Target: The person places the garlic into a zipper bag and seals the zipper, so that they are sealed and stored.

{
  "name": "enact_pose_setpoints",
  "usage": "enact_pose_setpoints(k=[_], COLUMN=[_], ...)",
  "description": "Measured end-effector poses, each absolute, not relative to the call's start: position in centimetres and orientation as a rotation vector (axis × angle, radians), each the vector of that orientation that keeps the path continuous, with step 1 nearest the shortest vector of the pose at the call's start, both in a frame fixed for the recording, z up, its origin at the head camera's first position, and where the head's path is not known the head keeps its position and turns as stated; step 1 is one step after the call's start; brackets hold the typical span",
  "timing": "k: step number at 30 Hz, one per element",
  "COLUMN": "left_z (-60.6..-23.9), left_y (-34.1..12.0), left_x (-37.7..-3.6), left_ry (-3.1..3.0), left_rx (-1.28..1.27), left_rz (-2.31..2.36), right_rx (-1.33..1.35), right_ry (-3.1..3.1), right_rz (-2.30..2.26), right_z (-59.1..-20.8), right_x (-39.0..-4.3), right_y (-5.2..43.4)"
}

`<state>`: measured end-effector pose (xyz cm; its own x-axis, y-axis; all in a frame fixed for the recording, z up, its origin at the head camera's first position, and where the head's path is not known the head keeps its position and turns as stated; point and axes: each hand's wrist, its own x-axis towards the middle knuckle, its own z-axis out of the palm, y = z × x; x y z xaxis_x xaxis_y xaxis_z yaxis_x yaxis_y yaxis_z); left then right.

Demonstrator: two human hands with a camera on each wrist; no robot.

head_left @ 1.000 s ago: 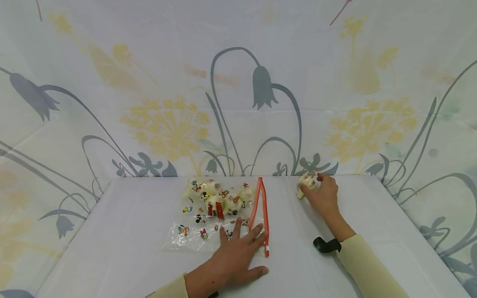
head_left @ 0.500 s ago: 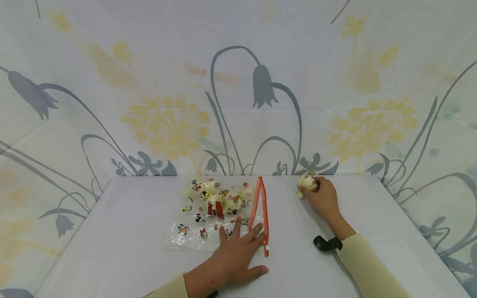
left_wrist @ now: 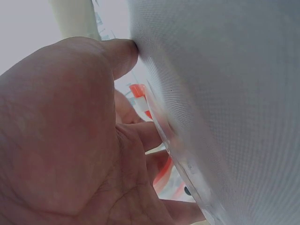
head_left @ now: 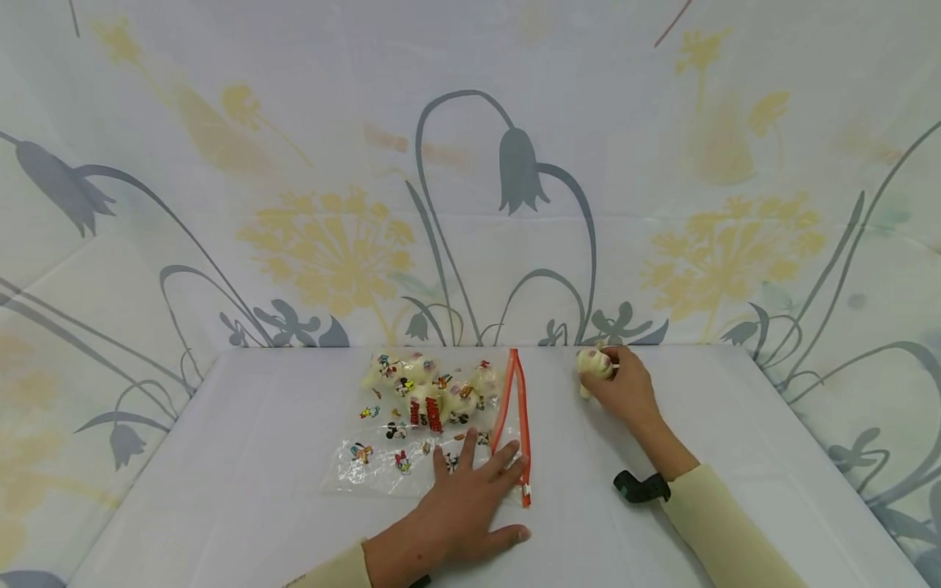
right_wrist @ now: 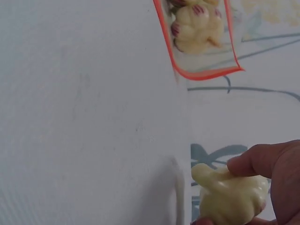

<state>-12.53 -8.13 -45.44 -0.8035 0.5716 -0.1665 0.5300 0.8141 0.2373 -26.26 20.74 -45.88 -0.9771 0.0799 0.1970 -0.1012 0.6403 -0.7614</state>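
My right hand (head_left: 628, 392) pinches a cream garlic bulb (head_left: 591, 365) near the back of the table. In the right wrist view the bulb (right_wrist: 229, 197) has its stubby stem pointing left, and the thumb presses on its side. My left hand (head_left: 466, 510) lies with fingers spread over the lower right corner of a clear zip bag (head_left: 382, 478) printed with cartoon figures. Several garlic bulbs (head_left: 422, 371) show through the plastic. The bag's red zip edge (head_left: 524, 425) faces right and its two strips part into a narrow V. Through the mouth, purple-streaked bulbs (right_wrist: 197, 28) are visible.
A white cloth covers the table (head_left: 243, 457). Behind it hangs a pale curtain (head_left: 470, 245) printed with grey and yellow flowers, meeting the table's back edge. A black strap (head_left: 642, 487) is on the right wrist.
The right hand has adjusted its fingers on the garlic bulb and shifted slightly left with it, towards the bag. The left hand and the bag have stayed put.
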Motion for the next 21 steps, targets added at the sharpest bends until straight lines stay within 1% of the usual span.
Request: enact_pose_setpoints(k=[15, 21], left_z=[-45.7, -45.7], left_y=[-8.0, -7.9], left_x=[-12.9, -12.9], left_ry=[2.751, 2.755], left_rx=[0.828, 0.823], left_rz=[0.261, 0.249], right_rx=[0.156, 0.208], right_ry=[-2.711, -2.741], right_rz=[1.434, 1.427], right_z=[-45.1, -45.0], right_x=[-24.8, -24.1], right_y=[17.9, 16.8])
